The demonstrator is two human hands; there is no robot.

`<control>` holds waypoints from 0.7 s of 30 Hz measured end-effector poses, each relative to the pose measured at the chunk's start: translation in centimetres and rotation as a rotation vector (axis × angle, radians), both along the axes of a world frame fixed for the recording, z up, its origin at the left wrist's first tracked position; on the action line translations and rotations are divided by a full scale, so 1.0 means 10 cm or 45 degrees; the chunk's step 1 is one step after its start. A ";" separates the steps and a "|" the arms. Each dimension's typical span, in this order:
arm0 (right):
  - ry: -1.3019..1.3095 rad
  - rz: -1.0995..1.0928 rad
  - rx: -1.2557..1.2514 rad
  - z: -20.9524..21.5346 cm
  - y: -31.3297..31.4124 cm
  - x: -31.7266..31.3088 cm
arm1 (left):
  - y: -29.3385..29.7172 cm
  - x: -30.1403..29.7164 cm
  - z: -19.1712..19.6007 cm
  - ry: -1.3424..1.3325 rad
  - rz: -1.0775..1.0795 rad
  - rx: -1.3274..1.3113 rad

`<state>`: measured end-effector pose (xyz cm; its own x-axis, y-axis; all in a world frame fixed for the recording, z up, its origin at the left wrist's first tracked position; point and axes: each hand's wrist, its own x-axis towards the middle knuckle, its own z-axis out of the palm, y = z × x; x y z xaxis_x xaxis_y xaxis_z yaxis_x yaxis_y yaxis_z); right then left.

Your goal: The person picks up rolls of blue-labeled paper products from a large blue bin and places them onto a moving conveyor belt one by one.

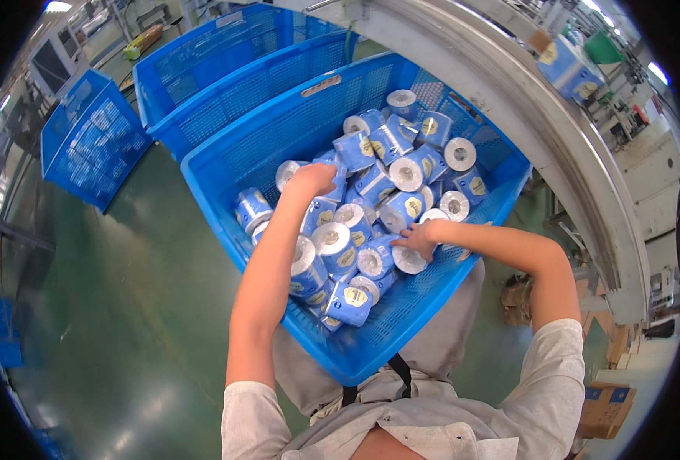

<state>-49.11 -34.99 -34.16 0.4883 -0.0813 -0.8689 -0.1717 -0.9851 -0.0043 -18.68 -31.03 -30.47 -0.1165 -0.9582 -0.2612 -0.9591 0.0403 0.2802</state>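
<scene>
In the near crate point(401, 313), left hand point(314, 179): reached over the heap's left side, fingers angled downward; whether they pinched anything, could not be told.
Right hand point(426, 236): touched a white-ended roll point(409, 261) near the right wall, fingers slightly spread, grip unclear; the hands lay apart, probably to cover more of the heap.
Blue-wrapped rolls point(333, 239): lay jumbled inside, contained by the walls.
Crate position: close before the person's legs point(459, 322), likely for easy reach.
Other crates point(251, 84): stood alongside, presumably saving space.
</scene>
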 end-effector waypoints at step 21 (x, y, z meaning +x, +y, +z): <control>-2.567 -0.641 -1.145 3.45 -0.53 -0.78 | -0.03 0.10 -0.08 0.092 0.012 -0.050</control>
<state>-56.93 -40.27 0.38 0.2224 -0.4015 0.8885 -0.6718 -0.7235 -0.1588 -17.68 -31.31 -31.23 -0.1243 -0.9687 -0.2147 -0.9368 0.0433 0.3470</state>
